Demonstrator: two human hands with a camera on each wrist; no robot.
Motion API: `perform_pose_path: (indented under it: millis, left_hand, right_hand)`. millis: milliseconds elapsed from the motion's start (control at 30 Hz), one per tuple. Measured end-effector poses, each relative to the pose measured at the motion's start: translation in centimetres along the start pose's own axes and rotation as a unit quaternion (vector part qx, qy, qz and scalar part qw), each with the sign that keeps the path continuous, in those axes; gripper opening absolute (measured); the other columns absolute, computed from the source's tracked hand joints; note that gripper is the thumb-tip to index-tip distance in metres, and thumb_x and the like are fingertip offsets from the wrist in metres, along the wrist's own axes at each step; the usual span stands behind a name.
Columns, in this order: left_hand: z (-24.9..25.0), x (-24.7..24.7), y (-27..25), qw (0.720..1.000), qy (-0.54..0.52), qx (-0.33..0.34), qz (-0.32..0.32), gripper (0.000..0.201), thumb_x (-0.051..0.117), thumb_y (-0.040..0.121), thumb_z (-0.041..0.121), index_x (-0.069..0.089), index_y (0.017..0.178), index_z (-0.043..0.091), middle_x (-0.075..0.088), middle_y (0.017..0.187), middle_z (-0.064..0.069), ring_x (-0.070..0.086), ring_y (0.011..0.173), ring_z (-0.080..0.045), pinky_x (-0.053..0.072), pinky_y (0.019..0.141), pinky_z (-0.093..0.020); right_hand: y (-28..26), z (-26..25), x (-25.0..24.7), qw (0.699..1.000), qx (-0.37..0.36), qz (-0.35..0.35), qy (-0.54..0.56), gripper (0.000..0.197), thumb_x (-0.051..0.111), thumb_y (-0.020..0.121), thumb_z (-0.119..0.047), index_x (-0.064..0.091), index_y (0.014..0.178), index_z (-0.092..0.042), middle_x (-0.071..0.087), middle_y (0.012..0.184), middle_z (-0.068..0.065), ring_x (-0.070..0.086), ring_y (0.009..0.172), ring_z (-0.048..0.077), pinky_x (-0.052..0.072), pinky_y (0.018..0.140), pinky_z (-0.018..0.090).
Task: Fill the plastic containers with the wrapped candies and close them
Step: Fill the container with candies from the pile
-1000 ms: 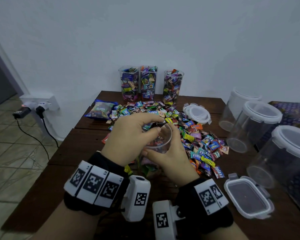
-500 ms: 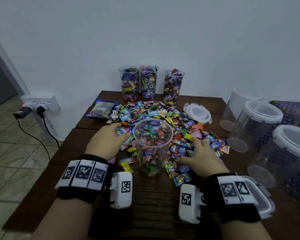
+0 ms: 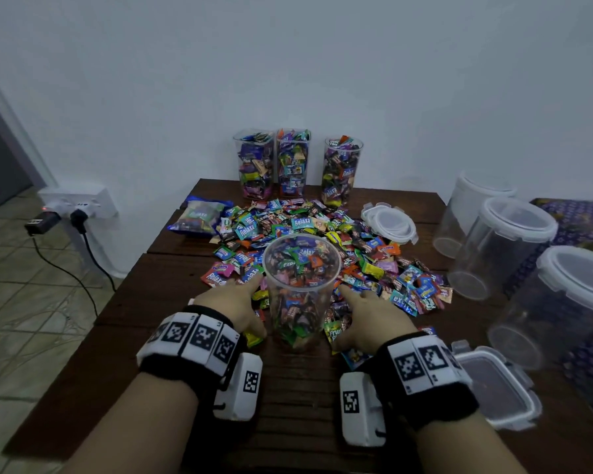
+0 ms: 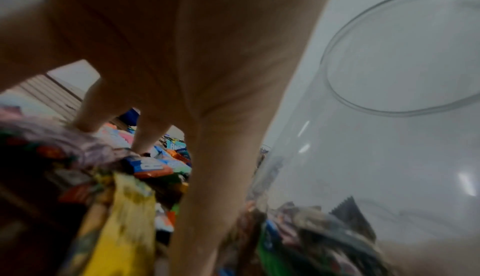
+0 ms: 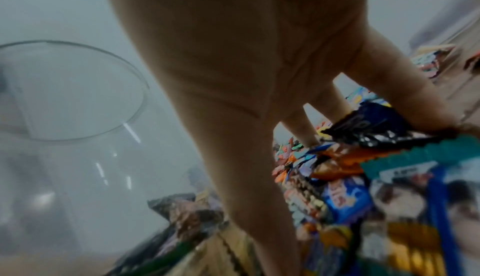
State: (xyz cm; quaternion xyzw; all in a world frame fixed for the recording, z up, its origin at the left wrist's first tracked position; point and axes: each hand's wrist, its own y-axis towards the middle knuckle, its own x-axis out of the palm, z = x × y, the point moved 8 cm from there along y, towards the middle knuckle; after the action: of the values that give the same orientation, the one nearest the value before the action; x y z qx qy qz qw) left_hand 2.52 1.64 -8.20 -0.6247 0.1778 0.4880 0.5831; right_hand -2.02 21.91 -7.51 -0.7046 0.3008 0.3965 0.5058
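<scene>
A clear round container [image 3: 300, 289] stands open near the table's middle, well filled with wrapped candies; it also shows as container [image 4: 389, 116] and container [image 5: 64, 116]. Loose candies [image 3: 322, 241] lie heaped behind and around it. My left hand [image 3: 243, 295] rests on the candies [image 4: 145, 165] just left of the container, fingers straight and spread downward. My right hand [image 3: 360, 302] rests on the candies [image 5: 363, 137] just right of it, fingertips touching a dark wrapper. Neither hand holds anything that I can see.
Three filled open containers [image 3: 293, 162] stand at the back by the wall. Three empty lidded containers [image 3: 504, 248] crowd the right edge. A round lid [image 3: 389, 224] lies behind the pile, a rectangular lid [image 3: 493, 388] at front right, a candy bag [image 3: 196, 217] at back left.
A second ago both hands were at the container's mouth. They dropped to the pile on either side and have since drawn in close to the container's walls.
</scene>
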Motion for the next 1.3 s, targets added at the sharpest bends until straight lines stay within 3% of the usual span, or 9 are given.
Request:
perform_pose_path:
  millis: [233,400,533,667,800,1067,1133,1200,1300]
  left_hand:
    - [1.6,-0.1,-0.5,0.997,0.061,0.053,0.001,0.070,0.069,0.084,0.028,0.032,0.141,0.044,0.028,0.151,-0.007,0.040,0.131,-0.030,0.043,0.100,-0.045]
    - [2.4,-1.0,-0.7,0.992,0.109,0.056,0.043,0.053,0.059,0.091,0.016,0.044,0.138,0.034,0.059,0.123,-0.007,0.056,0.111,-0.025,0.050,0.092,-0.038]
    - [2.2,-1.3,-0.6,0.991,0.115,0.039,0.064,0.045,0.054,0.092,0.011,0.053,0.132,0.032,0.062,0.114,-0.008,0.060,0.103,-0.026,0.053,0.085,-0.035]
    - [2.1,-2.1,-0.4,0.991,0.078,0.016,0.107,0.017,0.052,0.093,0.013,0.066,0.104,0.012,0.064,0.106,-0.009,0.061,0.096,-0.026,0.051,0.080,-0.034]
    - [1.9,-2.6,-0.1,0.986,0.064,0.014,0.155,0.013,0.053,0.092,0.016,0.059,0.082,0.012,0.066,0.098,-0.010,0.058,0.081,-0.025,0.050,0.074,-0.034]
    - [1.1,-2.8,-0.3,0.984,0.030,0.009,0.174,0.017,0.056,0.091,0.018,0.071,0.093,0.009,0.068,0.095,-0.009,0.061,0.084,-0.026,0.052,0.075,-0.035]
    - [0.8,-2.7,-0.2,0.986,0.012,0.013,0.167,0.015,0.058,0.090,0.018,0.070,0.098,0.014,0.068,0.101,-0.007,0.062,0.092,-0.025,0.053,0.083,-0.037]
    - [0.6,-2.5,-0.2,0.986,-0.006,0.014,0.164,0.019,0.062,0.088,0.020,0.067,0.106,0.019,0.066,0.106,-0.004,0.061,0.098,-0.024,0.052,0.086,-0.037]
    - [0.8,-2.1,-0.2,0.990,-0.003,0.027,0.141,0.039,0.068,0.083,0.029,0.059,0.121,0.025,0.063,0.115,-0.004,0.059,0.105,-0.024,0.051,0.088,-0.036]
  right_hand:
    - [0.0,-1.1,-0.1,0.999,-0.030,0.021,-0.033,0.064,0.066,0.084,-0.028,0.038,0.142,-0.029,0.037,0.136,0.012,0.045,0.121,0.034,0.045,0.097,0.041]
    - [-0.1,-1.3,-0.7,0.998,-0.038,0.047,-0.035,0.052,0.056,0.090,-0.015,0.044,0.140,-0.026,0.038,0.137,0.012,0.050,0.119,0.031,0.044,0.095,0.037]
    - [-0.1,-1.3,-1.1,0.997,-0.038,0.063,-0.032,0.046,0.057,0.091,-0.015,0.050,0.135,-0.023,0.042,0.134,0.011,0.052,0.116,0.028,0.045,0.095,0.036]
    - [0.0,-1.1,-1.4,0.995,-0.042,0.084,-0.024,0.038,0.057,0.090,-0.013,0.057,0.128,-0.020,0.047,0.129,0.009,0.053,0.114,0.026,0.045,0.095,0.035]
    - [-0.2,-0.7,-1.6,0.994,-0.041,0.104,-0.016,0.035,0.055,0.092,-0.017,0.057,0.126,-0.018,0.054,0.126,0.009,0.053,0.113,0.026,0.045,0.093,0.035]
    - [-0.8,0.3,-2.6,0.991,-0.024,0.124,0.052,0.027,0.055,0.094,-0.025,0.062,0.117,-0.012,0.063,0.115,0.010,0.056,0.109,0.026,0.045,0.087,0.032]
    - [-1.0,0.6,-3.0,0.989,-0.017,0.129,0.066,0.018,0.054,0.094,-0.025,0.064,0.100,-0.012,0.063,0.099,0.010,0.057,0.106,0.027,0.042,0.080,0.030]
    - [-1.2,1.0,-3.3,0.988,-0.006,0.135,0.076,0.024,0.054,0.094,-0.024,0.050,0.070,-0.019,0.058,0.085,0.007,0.057,0.103,0.028,0.036,0.072,0.027]
    - [-1.6,1.0,-3.3,0.988,-0.007,0.136,0.077,0.031,0.053,0.094,-0.025,0.039,0.067,-0.019,0.053,0.081,0.008,0.057,0.103,0.029,0.031,0.069,0.026]
